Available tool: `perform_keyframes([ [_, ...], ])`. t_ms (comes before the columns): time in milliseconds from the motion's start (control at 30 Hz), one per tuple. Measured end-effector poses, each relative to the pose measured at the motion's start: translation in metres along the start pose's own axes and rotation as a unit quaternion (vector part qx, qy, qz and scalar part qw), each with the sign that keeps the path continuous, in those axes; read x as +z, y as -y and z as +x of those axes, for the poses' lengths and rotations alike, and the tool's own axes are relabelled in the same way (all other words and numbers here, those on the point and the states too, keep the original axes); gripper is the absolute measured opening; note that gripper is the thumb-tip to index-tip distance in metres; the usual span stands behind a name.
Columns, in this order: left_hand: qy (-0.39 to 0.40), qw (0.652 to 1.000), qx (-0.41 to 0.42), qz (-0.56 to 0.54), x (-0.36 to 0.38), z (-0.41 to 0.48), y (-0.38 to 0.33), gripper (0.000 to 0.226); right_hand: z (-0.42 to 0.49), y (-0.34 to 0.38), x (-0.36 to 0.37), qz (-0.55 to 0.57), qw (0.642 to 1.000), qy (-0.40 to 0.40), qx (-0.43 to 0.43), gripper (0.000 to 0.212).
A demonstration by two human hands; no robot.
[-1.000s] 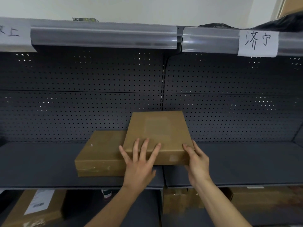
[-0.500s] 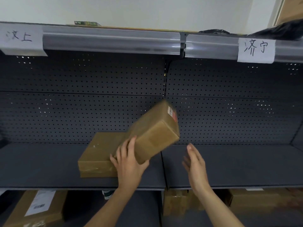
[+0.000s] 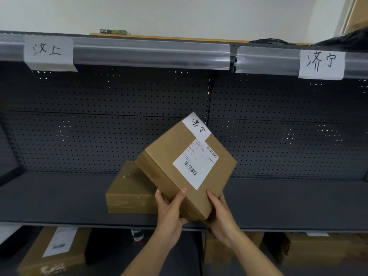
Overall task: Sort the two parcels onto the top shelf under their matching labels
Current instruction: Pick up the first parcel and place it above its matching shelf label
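A brown cardboard parcel [image 3: 179, 164] is held tilted above the dark shelf [image 3: 59, 198], its labelled face toward me. It carries a white handwritten tag reading 济宁 and a printed shipping label. My left hand [image 3: 171, 212] grips its lower left corner, thumb on the top face. My right hand [image 3: 219, 214] holds the lower right corner from beneath. A second brown parcel [image 3: 127, 192] lies flat on the shelf behind and to the left. On the upper rail hang a paper label 汶上 [image 3: 48, 53] at left and a paper label 济宁 [image 3: 321, 64] at right.
A perforated dark back panel [image 3: 99, 126] closes the shelf. Below the shelf stand more cardboard boxes [image 3: 53, 253] and a small bottle [image 3: 137, 236]. Black bags [image 3: 346, 41] rest on top at the right. The shelf's right bay [image 3: 298, 200] is bare.
The upper parcel was lifted off the lower one and turned over, so its labelled face now shows. My right hand, off it half a second ago, now grips its corner.
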State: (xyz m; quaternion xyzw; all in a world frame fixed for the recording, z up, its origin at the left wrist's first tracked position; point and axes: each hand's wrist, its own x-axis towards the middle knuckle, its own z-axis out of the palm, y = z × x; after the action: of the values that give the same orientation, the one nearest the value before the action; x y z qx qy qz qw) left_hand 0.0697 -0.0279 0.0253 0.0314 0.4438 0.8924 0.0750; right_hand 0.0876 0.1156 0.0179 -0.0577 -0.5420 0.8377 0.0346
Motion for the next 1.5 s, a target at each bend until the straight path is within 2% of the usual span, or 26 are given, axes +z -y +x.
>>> perform_keyframes([
  [200,0.006,0.998,-0.02,-0.053,-0.002,-0.002,0.006,0.072,-0.003,-0.001,0.005,0.018,0.998,0.012,-0.051,0.048],
  [300,0.012,0.999,-0.021,-0.029,-0.006,-0.003,0.008,0.074,-0.004,0.001,0.006,0.009,0.997,0.001,-0.081,0.048],
  [367,0.013,1.0,-0.021,0.002,-0.013,-0.002,0.007,0.085,-0.003,0.004,0.004,-0.002,0.995,-0.014,-0.095,0.052],
  [467,0.006,0.999,-0.004,0.036,-0.03,0.0,-0.001,0.12,-0.001,0.012,-0.009,-0.017,0.994,-0.047,-0.101,0.064],
  [500,-0.006,0.999,0.009,0.042,-0.036,0.001,-0.006,0.126,0.0,0.016,-0.014,-0.019,0.993,-0.055,-0.1,0.069],
  [600,-0.04,0.994,0.059,0.082,-0.058,0.006,-0.024,0.118,0.0,0.029,-0.028,-0.037,0.991,-0.067,-0.11,0.091],
  [667,-0.03,0.987,0.08,0.14,-0.07,0.008,-0.036,0.122,-0.003,0.035,-0.035,-0.05,0.989,-0.067,-0.12,0.106],
  [733,-0.001,0.981,0.097,0.168,-0.075,0.008,-0.045,0.116,-0.005,0.037,-0.04,-0.067,0.988,-0.059,-0.122,0.097],
  [800,0.026,0.978,0.1,0.179,-0.073,0.008,-0.048,0.092,-0.008,0.036,-0.042,-0.084,0.988,-0.049,-0.121,0.082],
  [867,0.039,0.972,0.115,0.2,-0.071,0.008,-0.046,0.065,-0.011,0.034,-0.04,-0.098,0.987,-0.045,-0.121,0.083],
  [933,0.033,0.967,0.127,0.218,-0.069,0.005,-0.043,0.053,-0.015,0.034,-0.037,-0.117,0.983,-0.047,-0.132,0.09],
  [1000,0.025,0.963,0.131,0.233,-0.07,0.002,-0.04,0.05,-0.019,0.035,-0.035,-0.144,0.978,-0.053,-0.138,0.089],
  [1100,0.023,0.958,0.14,0.247,-0.072,-0.002,-0.036,0.047,-0.026,0.036,-0.033,-0.184,0.969,-0.06,-0.155,0.071],
  [1200,0.028,0.952,0.163,0.259,-0.066,-0.01,-0.038,0.048,-0.035,0.034,-0.029,-0.202,0.959,-0.08,-0.182,0.062],
  [1333,0.047,0.933,0.213,0.285,-0.057,-0.027,-0.045,0.048,-0.051,0.034,-0.022,-0.197,0.944,-0.124,-0.233,0.056],
  [1400,0.054,0.921,0.245,0.296,-0.052,-0.036,-0.049,0.055,-0.063,0.037,-0.018,-0.188,0.932,-0.147,-0.274,0.054],
  [1500,0.069,0.902,0.292,0.311,-0.037,-0.049,-0.059,0.063,-0.081,0.046,-0.016,-0.168,0.912,-0.173,-0.333,0.061],
])
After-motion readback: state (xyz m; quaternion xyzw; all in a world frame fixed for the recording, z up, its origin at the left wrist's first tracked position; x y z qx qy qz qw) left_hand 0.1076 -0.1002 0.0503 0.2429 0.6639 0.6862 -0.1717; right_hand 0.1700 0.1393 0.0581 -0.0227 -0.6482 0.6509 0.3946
